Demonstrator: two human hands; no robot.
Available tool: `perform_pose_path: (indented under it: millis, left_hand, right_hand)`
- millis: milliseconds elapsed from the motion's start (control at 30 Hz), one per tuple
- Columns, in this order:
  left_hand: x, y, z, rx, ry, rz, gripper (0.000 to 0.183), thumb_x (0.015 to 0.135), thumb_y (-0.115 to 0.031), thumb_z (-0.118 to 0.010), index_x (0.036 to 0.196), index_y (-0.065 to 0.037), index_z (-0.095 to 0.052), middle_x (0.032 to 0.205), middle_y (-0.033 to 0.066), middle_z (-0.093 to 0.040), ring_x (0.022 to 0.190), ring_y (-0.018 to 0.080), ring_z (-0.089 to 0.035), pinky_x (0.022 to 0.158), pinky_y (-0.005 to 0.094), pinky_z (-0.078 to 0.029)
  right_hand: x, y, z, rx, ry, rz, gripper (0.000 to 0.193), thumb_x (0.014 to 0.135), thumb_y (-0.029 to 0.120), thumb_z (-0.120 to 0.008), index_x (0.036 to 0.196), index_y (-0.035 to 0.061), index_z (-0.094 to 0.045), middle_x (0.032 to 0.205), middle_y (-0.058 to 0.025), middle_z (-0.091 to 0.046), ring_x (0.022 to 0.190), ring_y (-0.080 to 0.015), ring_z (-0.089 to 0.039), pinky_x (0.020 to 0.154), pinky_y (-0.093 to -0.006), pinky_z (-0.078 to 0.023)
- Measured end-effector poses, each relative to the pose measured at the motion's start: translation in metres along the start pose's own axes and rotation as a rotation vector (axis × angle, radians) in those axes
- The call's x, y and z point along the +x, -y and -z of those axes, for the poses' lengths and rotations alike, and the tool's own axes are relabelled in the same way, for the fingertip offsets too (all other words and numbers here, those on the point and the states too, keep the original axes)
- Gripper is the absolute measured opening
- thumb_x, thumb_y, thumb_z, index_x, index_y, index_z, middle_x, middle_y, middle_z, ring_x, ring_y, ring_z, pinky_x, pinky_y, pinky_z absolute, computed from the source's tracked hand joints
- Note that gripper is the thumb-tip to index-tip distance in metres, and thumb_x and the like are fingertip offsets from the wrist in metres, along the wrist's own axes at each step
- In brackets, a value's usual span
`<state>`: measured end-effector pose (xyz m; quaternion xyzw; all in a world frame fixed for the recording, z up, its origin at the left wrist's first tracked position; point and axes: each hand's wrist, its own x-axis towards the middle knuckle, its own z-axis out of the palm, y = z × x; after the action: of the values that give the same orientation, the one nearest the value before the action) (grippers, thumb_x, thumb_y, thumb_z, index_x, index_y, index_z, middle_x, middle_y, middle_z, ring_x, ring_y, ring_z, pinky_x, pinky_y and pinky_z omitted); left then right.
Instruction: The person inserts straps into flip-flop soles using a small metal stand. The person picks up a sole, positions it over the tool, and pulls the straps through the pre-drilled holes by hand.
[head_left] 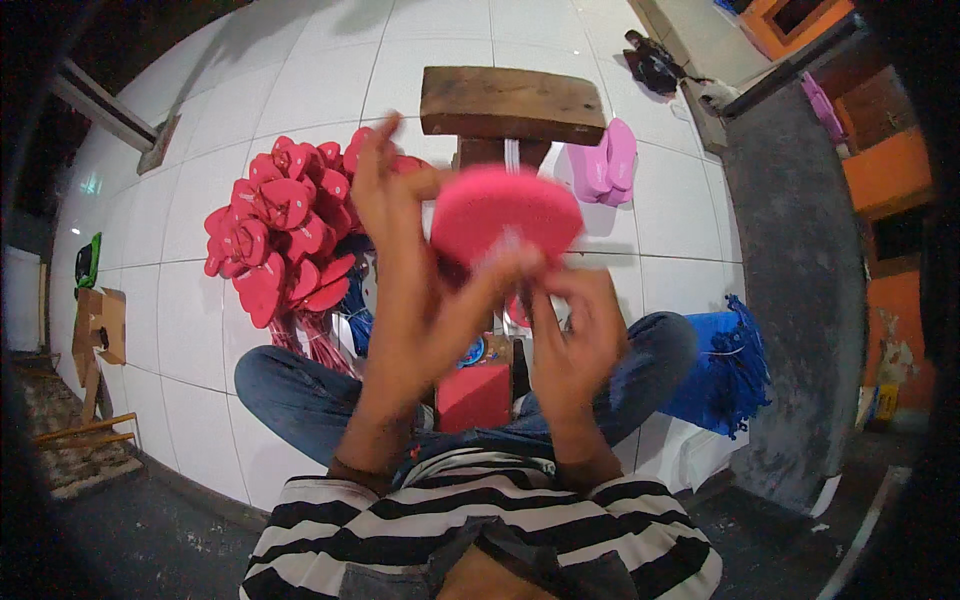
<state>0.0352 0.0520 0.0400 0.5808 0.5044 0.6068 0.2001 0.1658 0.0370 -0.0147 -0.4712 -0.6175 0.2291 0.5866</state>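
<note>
A pinkish-red foam flip-flop sole [505, 210] is raised in front of me, its rounded end toward the far side. My left hand [405, 285] has it between the thumb, which crosses its near part, and the fingers; the index finger points up. At the sole's near edge, my right hand [580, 330] is closed in a pinch. Motion blur hides what is in those fingertips. A wooden block [510, 103] on a post stands just beyond the sole. Between my legs lies a red block-shaped piece [475, 395], with a small blue round thing [474, 350] above it.
Red flip-flops [280, 205] are heaped at the left on the white tiles. Lilac-pink flip-flops [605, 165] stand right of the wooden block. A bundle of blue strap-like strips [715, 375] lies beside my right knee. Cardboard [100, 330] is at far left, a black object [655, 65] at far right.
</note>
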Motion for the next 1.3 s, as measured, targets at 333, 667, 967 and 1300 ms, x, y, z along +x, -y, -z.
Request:
perform_pose_path:
  millis: [333,667,967,1300]
  left_hand:
    - [0.040,0.070,-0.018,0.053,-0.247,-0.060,0.085,0.073,-0.033,-0.078,0.129,0.006,-0.026,0.132,0.0244,-0.029,0.124,0.0358,-0.031,0.106,0.0416,-0.022]
    - [-0.089,0.094,0.042,0.400,0.513,-0.435,0.015,0.080,-0.015,-0.060,0.092,-0.006,-0.061,0.101,0.0073,-0.061,0.107,0.0290,-0.052,0.093,0.0418,-0.040]
    - [-0.083,0.075,0.013,0.492,0.514,-0.509,0.030,0.069,-0.014,-0.071,0.097,-0.012,-0.062,0.102,0.0032,-0.058,0.101,0.0246,-0.053,0.084,0.0382,-0.043]
    - [-0.081,0.052,-0.024,0.268,0.127,-0.194,0.026,0.067,-0.006,-0.074,0.091,-0.008,-0.062,0.081,0.0069,-0.060,0.073,0.0239,-0.058,0.064,0.0342,-0.048]
  right_hand:
    - [0.041,-0.051,-0.062,0.025,-0.069,-0.030,0.024,0.082,0.008,-0.066,0.099,-0.0008,-0.050,0.087,-0.0151,-0.058,0.080,-0.0258,-0.059,0.072,-0.0368,-0.047]
    - [-0.173,-0.123,-0.050,0.148,0.574,-0.736,0.022,0.095,0.019,-0.052,0.111,0.0044,-0.055,0.094,-0.0090,-0.063,0.088,-0.0217,-0.061,0.076,-0.0350,-0.047]
    - [-0.074,-0.059,0.032,0.259,0.414,-0.625,0.013,0.093,0.014,-0.054,0.095,0.0011,-0.056,0.069,-0.0040,-0.059,0.056,-0.0110,-0.059,0.053,-0.0252,-0.049]
    - [-0.026,-0.028,0.001,0.501,-0.037,-0.542,0.020,0.089,0.015,-0.064,0.099,-0.0025,-0.062,0.089,-0.0062,-0.064,0.087,-0.0148,-0.061,0.080,-0.0272,-0.047]
